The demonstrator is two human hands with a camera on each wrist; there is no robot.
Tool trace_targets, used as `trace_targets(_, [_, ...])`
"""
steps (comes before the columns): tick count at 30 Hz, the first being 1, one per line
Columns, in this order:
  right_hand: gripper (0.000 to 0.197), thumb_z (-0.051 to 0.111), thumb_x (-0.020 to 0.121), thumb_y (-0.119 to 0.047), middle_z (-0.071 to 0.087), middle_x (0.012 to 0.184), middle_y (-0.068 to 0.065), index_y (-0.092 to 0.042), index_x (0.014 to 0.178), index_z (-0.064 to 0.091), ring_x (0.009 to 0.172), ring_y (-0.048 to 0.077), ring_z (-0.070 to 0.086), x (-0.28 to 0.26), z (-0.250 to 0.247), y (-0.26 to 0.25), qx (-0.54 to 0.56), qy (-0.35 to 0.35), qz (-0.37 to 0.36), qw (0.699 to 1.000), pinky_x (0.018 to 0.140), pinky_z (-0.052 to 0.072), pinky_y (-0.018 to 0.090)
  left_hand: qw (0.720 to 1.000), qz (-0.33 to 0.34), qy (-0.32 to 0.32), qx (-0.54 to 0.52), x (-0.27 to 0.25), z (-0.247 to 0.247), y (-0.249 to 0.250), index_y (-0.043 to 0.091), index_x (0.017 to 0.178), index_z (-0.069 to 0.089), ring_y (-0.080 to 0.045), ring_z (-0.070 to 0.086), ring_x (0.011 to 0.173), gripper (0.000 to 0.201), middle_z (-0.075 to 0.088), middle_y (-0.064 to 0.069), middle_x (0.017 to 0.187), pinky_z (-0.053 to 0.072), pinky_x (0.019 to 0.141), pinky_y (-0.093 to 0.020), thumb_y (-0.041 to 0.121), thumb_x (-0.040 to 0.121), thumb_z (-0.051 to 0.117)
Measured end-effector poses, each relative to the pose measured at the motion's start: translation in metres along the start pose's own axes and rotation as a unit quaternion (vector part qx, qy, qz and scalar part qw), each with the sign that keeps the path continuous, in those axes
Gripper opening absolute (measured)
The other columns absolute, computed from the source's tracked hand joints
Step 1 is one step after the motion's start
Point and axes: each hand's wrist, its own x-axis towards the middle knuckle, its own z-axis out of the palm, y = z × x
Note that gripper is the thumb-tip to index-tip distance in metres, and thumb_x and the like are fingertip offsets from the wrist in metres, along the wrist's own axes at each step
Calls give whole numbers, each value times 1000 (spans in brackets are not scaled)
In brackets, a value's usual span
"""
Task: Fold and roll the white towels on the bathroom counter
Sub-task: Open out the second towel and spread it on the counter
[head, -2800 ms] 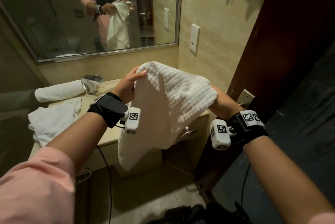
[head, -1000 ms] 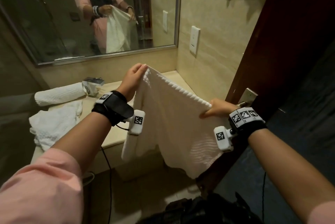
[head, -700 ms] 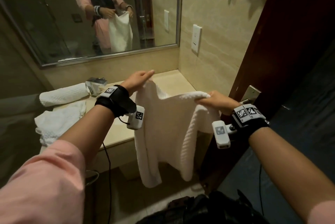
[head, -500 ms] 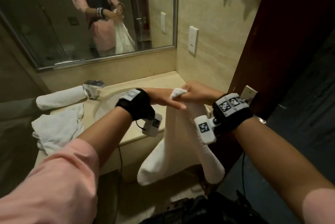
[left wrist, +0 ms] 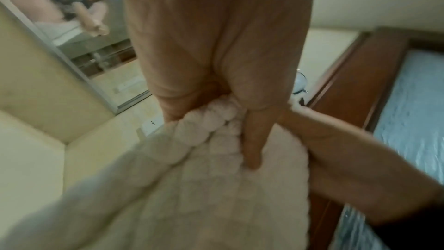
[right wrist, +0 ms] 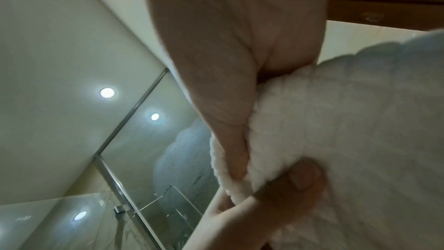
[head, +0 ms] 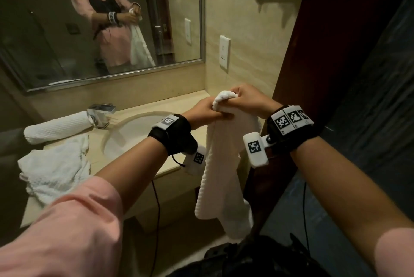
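Both hands are together, left hand (head: 202, 111) and right hand (head: 248, 99) pinching the top of the white towel (head: 220, 164), which hangs doubled past the counter (head: 139, 106) edge.

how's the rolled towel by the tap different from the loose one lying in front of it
The rolled towel is a tight, even cylinder lying lengthwise along the back of the counter, one end beside the tap. The loose towel is an unfolded, rumpled heap nearer the front edge. The roll is narrow and compact; the loose one spreads wider and flatter, with uneven edges. Both are white, have the same textured weave, and neither is touched by the hands.
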Motion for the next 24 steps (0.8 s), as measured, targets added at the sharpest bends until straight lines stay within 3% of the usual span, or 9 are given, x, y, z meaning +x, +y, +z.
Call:
trace_targets(3, [31,77,73,-41,70,78,10,-11,83,75,68,7,57,-1,-5,-2,12,1,-22,1000,61,41,26,999,10,42,26,1,5,0,23,119,64,-17,61,112,59,67,-4,118,49,98,-45,42,65,75])
trace_targets(5, [16,76,78,-29,66,73,5,-14,77,72,67,6,55,-1,-5,0,65,8,-31,997,61,41,24,998,28,58,23,2,7,1,23,121,63,-17,61,112,55,67,-3,117,49,98,-45,39,69,73])
trace_targets(7, [13,72,84,-24,61,78,3,-13,83,66,73,9,54,1,-2,5,123,29,-38,991,64,42,24,995,33,90,5,2,5,1,20,119,64,-20,62,110,50,67,-6,116,50,96,-46,32,72,72])
trace_targets(11, [35,61,89,-41,59,103,6,-13,107,51,86,14,59,3,3,18,199,35,45,978,72,51,29,975,29,191,-114,-1,-5,-1,8,118,61,-26,65,103,42,67,-15,112,52,94,-45,11,77,70])
trace_targets(14, [82,66,73,-62,52,127,0,-18,135,36,109,18,54,5,14,33,195,-39,133,971,90,48,48,950,12,239,-199,-2,-13,0,2,116,60,-30,65,96,44,67,-22,109,53,91,-46,10,74,68])
trace_targets(15, [86,70,69,-61,54,130,-2,-22,137,37,115,19,53,7,19,41,188,-75,140,969,94,45,52,943,6,249,-220,-1,-16,1,1,115,60,-30,65,94,45,67,-22,107,53,90,-46,10,72,67])
trace_targets(19, [58,69,80,-46,60,125,-10,-27,131,48,124,17,51,4,46,59,158,-181,172,955,105,37,49,927,7,256,-273,-3,-26,3,2,110,60,-29,65,90,39,66,-19,101,51,89,-46,6,71,65])
trace_targets(21, [42,58,84,-55,56,124,-13,-32,119,53,130,15,43,2,61,65,179,-183,193,947,110,30,49,923,15,245,-298,-5,-31,5,4,110,61,-28,66,88,37,67,-18,100,51,89,-45,5,73,65])
trace_targets(24, [54,53,71,-77,58,122,-18,-42,112,62,128,15,43,-3,71,72,266,-201,210,919,105,38,50,923,22,203,-325,-12,-43,8,0,118,58,-27,68,91,37,67,-18,106,52,90,-45,3,81,62])
